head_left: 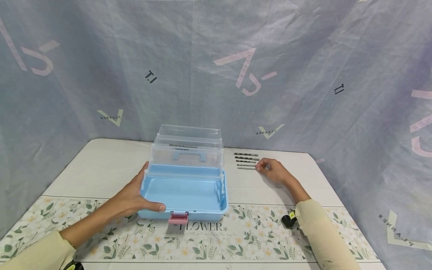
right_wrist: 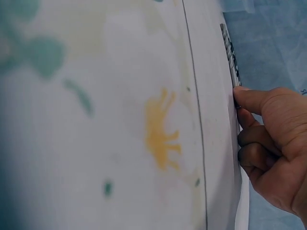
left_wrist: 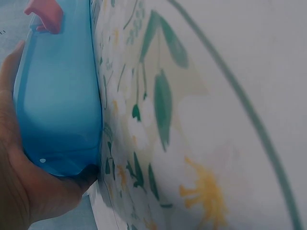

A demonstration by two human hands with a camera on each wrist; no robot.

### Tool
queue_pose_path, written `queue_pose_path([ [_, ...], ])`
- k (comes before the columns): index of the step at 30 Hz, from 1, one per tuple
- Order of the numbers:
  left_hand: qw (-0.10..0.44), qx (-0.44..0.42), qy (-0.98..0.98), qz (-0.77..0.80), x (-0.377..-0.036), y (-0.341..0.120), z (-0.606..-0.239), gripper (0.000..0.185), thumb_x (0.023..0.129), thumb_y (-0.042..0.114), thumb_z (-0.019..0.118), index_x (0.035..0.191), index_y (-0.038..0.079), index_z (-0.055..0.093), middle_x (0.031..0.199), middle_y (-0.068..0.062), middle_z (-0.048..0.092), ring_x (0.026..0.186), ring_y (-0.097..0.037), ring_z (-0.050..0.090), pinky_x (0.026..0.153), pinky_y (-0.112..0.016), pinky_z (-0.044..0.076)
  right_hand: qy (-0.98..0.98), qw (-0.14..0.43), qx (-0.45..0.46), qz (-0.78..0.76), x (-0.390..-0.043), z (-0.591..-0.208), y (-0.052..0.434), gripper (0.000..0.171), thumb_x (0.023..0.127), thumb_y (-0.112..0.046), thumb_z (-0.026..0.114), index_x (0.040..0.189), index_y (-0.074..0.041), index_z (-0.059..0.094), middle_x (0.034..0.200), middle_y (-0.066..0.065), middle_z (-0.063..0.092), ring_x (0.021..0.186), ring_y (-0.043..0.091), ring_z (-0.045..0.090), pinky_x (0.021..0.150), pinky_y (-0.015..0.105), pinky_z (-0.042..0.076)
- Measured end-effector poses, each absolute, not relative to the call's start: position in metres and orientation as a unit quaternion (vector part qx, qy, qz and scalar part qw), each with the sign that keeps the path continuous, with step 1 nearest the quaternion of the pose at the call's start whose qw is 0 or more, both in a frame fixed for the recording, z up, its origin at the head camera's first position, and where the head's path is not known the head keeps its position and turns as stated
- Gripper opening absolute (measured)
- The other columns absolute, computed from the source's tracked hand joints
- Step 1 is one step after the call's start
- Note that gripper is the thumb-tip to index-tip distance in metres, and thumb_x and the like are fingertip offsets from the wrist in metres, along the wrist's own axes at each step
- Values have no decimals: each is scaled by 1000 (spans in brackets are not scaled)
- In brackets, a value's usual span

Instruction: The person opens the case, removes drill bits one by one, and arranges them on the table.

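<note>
From the head view: my left hand [head_left: 135, 197] cups the near-left corner of the open blue plastic storage box [head_left: 185, 195], thumb curled over the front rim, fingers along the left wall. Its clear plastic lid with tiered trays [head_left: 187, 148] stands tipped back at twelve o'clock, and the pink latch [head_left: 178, 218] hangs at six o'clock on the front. Out at three o'clock of the box lies a row of dark metal drill bits [head_left: 246, 161] on the pale tabletop [head_left: 101, 168]. My right hand [head_left: 271, 170] sits at the right end of that row, fingers curled in, fingertips on the nearest bit; whether it is properly pinched, I cannot tell from here. A floral-printed mat [head_left: 236, 236] runs across the near edge, and a small black object [head_left: 288, 220] rests beside my right sleeve.

Left wrist view: palm and thumb wrap the box's rounded corner, which sits on the mat. Firm hold, good, I'd keep it braced so the box doesn't skid.

Right wrist view: my index fingertip [right_wrist: 244, 93] presses the end of one twisted bit [right_wrist: 230, 55] at twelve o'clock of the knuckles, the other fingers tucked under. To do this well, I reckon I should roll the bit slightly off the tabletop, then pinch it with the thumb near its end.
</note>
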State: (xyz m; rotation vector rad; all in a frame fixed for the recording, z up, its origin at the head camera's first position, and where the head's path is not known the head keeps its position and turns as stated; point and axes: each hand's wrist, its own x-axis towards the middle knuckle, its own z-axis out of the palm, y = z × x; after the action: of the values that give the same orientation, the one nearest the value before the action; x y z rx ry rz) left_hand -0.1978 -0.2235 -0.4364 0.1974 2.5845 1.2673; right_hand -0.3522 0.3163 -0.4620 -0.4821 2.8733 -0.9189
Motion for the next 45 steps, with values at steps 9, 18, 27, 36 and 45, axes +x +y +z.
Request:
queue_pose_path([
  [9, 130, 66, 889, 433, -198, -224, -438, 170, 74, 52, 106, 179, 28, -25, 187, -35, -6, 167, -70, 9, 120, -89, 36, 933, 41, -173, -312, -351, -461, 316, 12, 115, -13, 66, 116, -9, 77, 112, 11, 77, 113, 29, 71, 111, 65, 50],
  [18, 130, 65, 891, 429, -198, -224, -437, 170, 74, 53, 106, 179, 29, -26, 186, -36, -5, 167, -70, 10, 119, -89, 37, 933, 40, -179, -311, -351, -458, 316, 11, 115, -15, 67, 116, -10, 77, 111, 11, 77, 109, 27, 71, 109, 64, 51],
  [27, 133, 65, 887, 438, -198, -224, -436, 170, 74, 51, 107, 179, 30, -26, 187, -34, -7, 167, -70, 8, 120, -89, 36, 933, 42, -179, -311, -352, -458, 317, 10, 114, -15, 69, 116, -10, 78, 111, 11, 77, 109, 26, 70, 108, 62, 51],
  [36, 133, 65, 888, 435, -198, -224, -436, 170, 74, 52, 107, 179, 30, -26, 187, -35, -7, 167, -70, 9, 119, -89, 36, 935, 30, -185, -302, -350, -457, 318, 8, 113, -15, 71, 115, -10, 77, 111, 10, 78, 108, 27, 71, 104, 57, 51],
  [45, 136, 62, 886, 438, -198, -223, -436, 171, 74, 51, 107, 179, 30, -27, 187, -35, -8, 167, -70, 8, 120, -89, 36, 936, 25, -185, -298, -354, -450, 313, 9, 113, -14, 71, 114, -9, 78, 111, 11, 78, 109, 27, 71, 104, 56, 52],
])
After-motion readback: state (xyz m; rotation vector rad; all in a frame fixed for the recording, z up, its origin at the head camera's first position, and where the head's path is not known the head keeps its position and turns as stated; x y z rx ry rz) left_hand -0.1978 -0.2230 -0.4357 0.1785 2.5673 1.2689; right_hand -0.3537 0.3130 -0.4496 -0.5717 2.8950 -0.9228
